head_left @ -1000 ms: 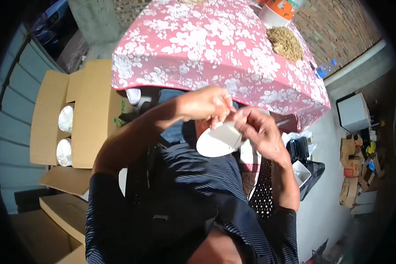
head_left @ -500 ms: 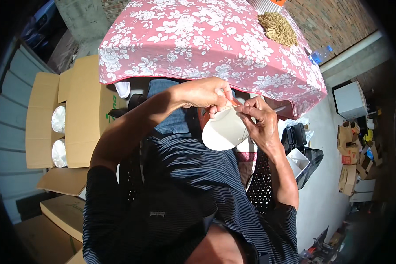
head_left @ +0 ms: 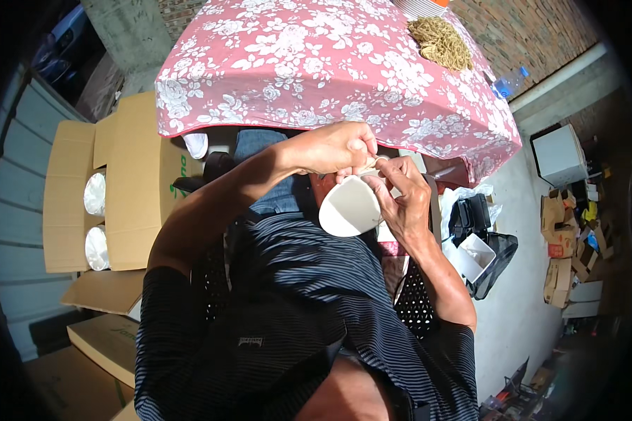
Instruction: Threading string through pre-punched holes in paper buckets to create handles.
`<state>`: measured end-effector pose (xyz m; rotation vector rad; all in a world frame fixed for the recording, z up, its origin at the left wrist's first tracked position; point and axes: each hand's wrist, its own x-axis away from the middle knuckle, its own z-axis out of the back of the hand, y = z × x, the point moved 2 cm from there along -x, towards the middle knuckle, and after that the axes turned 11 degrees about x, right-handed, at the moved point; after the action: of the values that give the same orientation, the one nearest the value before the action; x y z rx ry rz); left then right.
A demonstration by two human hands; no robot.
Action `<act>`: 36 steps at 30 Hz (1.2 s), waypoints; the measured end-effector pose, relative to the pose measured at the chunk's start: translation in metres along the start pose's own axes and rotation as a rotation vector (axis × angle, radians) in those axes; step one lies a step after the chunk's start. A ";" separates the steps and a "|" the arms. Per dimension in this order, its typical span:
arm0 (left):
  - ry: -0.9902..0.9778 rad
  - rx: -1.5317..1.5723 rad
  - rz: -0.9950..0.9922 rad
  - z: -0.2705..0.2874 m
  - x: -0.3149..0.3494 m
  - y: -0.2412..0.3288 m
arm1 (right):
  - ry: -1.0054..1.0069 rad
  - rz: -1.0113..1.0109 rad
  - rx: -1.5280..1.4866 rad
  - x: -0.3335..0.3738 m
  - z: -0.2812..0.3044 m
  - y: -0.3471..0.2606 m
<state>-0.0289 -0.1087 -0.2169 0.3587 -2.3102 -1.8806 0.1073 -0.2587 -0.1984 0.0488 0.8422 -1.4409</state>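
In front of my lap, under the table's front edge, hangs a white rounded cup-like piece with a smooth, pale inside. My left hand is closed in a pinch at its upper rim, with a thin pale cord between its fingers and those of the other hand. My right hand bends its fingers and thumb around the cord beside the right rim. The fingertips of both hands nearly meet, and the exact grip on the rim is partly hidden.
A table with a pink floral cloth stands ahead, bearing a bundle of tan cords and a stack of white containers. Cardboard boxes stand left. A white bin and black bag lie right; a plastic bottle is beyond.
The white piece has turned and shifted slightly left. My right hand has moved a little left, closer to the left one, and the cord now forms a small curve between them.
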 end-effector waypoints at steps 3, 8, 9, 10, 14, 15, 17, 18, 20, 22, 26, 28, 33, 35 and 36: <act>0.007 -0.043 0.022 -0.006 0.003 0.000 | -0.022 0.003 -0.016 -0.001 0.002 0.000; 0.040 -0.151 0.033 -0.013 0.004 0.000 | -0.029 -0.089 -0.103 0.001 0.001 0.006; 0.038 -0.138 0.055 -0.014 0.004 0.001 | -0.034 -0.088 -0.111 0.002 0.002 0.007; 0.036 -0.125 0.077 -0.015 0.004 0.002 | -0.034 -0.090 -0.112 0.002 0.002 0.008; 0.034 -0.042 0.076 -0.011 0.004 -0.008 | -0.070 -0.165 -0.189 0.003 0.003 0.010; 0.028 0.012 0.082 -0.011 0.004 -0.009 | -0.083 -0.178 -0.200 0.003 0.004 0.010; 0.019 0.062 0.090 -0.010 0.005 -0.012 | -0.073 -0.165 -0.201 0.004 0.003 0.012; 0.018 0.189 0.089 -0.009 0.005 -0.014 | -0.062 -0.152 -0.199 0.004 0.003 0.013; -0.010 0.370 0.059 -0.004 0.010 -0.019 | -0.060 -0.203 -0.207 0.005 0.002 0.018; 0.070 0.498 0.011 -0.008 0.018 -0.016 | -0.059 -0.252 -0.218 0.004 0.002 0.021; 0.157 0.522 -0.197 -0.021 0.019 0.003 | -0.015 -0.357 -0.395 -0.002 0.002 0.018; 0.259 0.369 -0.238 -0.028 0.021 0.022 | -0.016 -0.402 -0.562 -0.006 0.007 0.011; 0.305 0.310 -0.227 -0.032 0.030 0.032 | -0.112 -0.501 -0.854 -0.004 0.010 0.007; 0.293 0.339 -0.209 -0.024 0.032 0.019 | -0.152 -0.540 -0.827 -0.001 0.005 0.014; 0.286 0.368 -0.196 -0.020 0.032 0.012 | -0.159 -0.502 -0.749 0.001 0.000 0.020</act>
<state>-0.0553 -0.1338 -0.2019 0.8635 -2.4796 -1.3504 0.1243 -0.2559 -0.2080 -0.8840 1.2678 -1.4689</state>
